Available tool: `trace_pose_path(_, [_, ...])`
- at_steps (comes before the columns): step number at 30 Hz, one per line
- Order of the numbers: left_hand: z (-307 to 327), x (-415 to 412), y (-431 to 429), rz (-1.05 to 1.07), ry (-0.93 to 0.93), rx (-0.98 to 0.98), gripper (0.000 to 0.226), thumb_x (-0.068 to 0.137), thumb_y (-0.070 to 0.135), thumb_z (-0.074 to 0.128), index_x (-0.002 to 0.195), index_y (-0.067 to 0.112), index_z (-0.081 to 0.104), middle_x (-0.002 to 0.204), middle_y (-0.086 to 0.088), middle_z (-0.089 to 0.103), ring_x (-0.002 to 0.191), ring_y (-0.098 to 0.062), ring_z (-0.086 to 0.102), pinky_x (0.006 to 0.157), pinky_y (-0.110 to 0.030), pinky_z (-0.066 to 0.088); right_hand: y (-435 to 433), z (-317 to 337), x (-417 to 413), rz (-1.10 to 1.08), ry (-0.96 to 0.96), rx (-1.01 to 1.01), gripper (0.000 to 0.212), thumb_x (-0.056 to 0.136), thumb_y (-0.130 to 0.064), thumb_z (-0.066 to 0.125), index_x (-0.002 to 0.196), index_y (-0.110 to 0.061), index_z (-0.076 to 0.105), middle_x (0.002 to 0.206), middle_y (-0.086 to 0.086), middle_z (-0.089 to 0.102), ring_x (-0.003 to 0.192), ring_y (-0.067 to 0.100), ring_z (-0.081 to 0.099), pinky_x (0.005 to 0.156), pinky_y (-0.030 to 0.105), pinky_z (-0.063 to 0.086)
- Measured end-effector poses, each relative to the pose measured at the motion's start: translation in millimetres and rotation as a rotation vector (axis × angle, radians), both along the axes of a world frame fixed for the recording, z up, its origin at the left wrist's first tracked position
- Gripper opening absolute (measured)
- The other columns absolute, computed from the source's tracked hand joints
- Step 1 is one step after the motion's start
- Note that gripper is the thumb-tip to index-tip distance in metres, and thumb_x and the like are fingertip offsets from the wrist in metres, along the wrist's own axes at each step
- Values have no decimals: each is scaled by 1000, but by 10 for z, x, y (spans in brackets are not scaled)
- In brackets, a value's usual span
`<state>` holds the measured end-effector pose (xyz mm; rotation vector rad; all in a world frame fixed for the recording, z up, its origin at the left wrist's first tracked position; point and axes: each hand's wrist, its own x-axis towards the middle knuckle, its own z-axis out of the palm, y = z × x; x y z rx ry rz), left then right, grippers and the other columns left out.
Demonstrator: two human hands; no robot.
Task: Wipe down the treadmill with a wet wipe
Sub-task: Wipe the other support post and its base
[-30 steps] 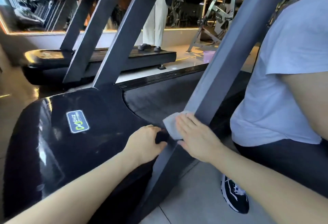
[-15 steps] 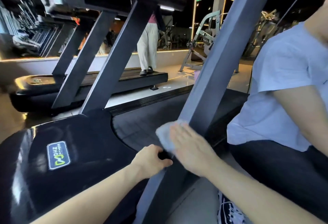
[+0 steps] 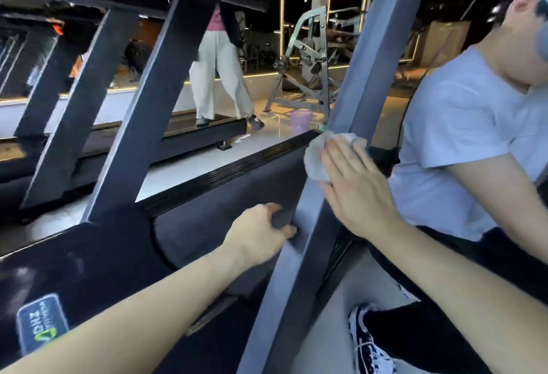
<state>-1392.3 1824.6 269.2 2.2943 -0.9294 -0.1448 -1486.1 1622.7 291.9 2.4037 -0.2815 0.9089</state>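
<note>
**Wipe on the slanted upright**

My right hand lies flat, fingers straight and close together. It presses the crumpled white wet wipe against the matte grey, flat-sided upright of the treadmill. My left hand curls its fingers round a dark edge at the upright's foot, beside the glossy black hood.

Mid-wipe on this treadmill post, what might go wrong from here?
1. The wet wipe is only pressed under the flat right hand; sliding up the upright post may let it slip out.
2. The person in the white T-shirt crouches close beside the post; the wiping arm could bump them.
3. The left hand grips the post's base, in a downstroke's path.
</note>
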Motion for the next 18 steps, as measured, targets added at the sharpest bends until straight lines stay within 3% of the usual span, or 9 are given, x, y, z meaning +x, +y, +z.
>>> trace_pose_path(2, [292, 131, -179, -77, 19, -2, 13, 89, 34, 64, 93, 23, 70, 88, 5, 73, 84, -21, 69, 72, -26, 53, 119, -222, -181, 138, 155, -79, 58, 104, -34, 38, 150, 1, 45, 160, 19, 37, 151, 34, 29, 125, 50, 17])
trace_pose_path(4, [530, 131, -306, -150, 111, 34, 31, 91, 33, 61, 67, 18, 51, 59, 7, 53, 54, -16, 47, 50, -22, 39, 96, -156, -331, 229, 316, -200, 55, 102, -38, 48, 145, -2, 51, 155, 18, 46, 146, 34, 38, 123, 50, 18])
trace_pose_path(6, [746, 194, -442, -170, 209, 131, 26, 85, 31, 60, 66, 17, 47, 58, 6, 48, 53, -17, 40, 48, -23, 35, -108, 241, -238, 182, 341, -214, 55, 102, -39, 51, 142, -3, 55, 152, 17, 50, 144, 33, 41, 123, 49, 19])
trace_pose_path(8, [967, 232, -551, -167, 233, 236, 13, 76, 28, 59, 71, 16, 54, 64, 4, 55, 56, -19, 48, 51, -26, 40, -389, 736, 2, 74, 255, -137, 55, 103, -36, 47, 145, -1, 53, 155, 17, 46, 148, 32, 36, 124, 50, 19])
trace_pose_path(11, [1317, 340, -770, -169, 252, 218, 25, 71, 37, 62, 89, 20, 62, 84, 2, 69, 72, -19, 62, 66, -35, 54, -711, 1427, 280, -69, 169, -30, 59, 102, -35, 48, 148, 1, 48, 161, 16, 36, 152, 30, 29, 124, 50, 17])
trace_pose_path(15, [1823, 397, -1107, -225, 281, 75, 20, 74, 18, 56, 89, 26, 65, 83, -7, 65, 66, -16, 55, 59, -34, 48, -737, 1378, 228, 10, 157, 36, 62, 102, -29, 39, 156, 0, 31, 167, 17, 21, 157, 30, 15, 127, 50, 11])
trace_pose_path(18, [2031, 337, -1191, -185, 381, 87, 17, 69, 10, 51, 84, 8, 61, 65, -1, 47, 54, -15, 39, 54, -28, 35, -829, 1357, 74, 154, 319, -16, 59, 102, -31, 38, 155, -3, 38, 166, 14, 28, 156, 28, 18, 126, 49, 11])
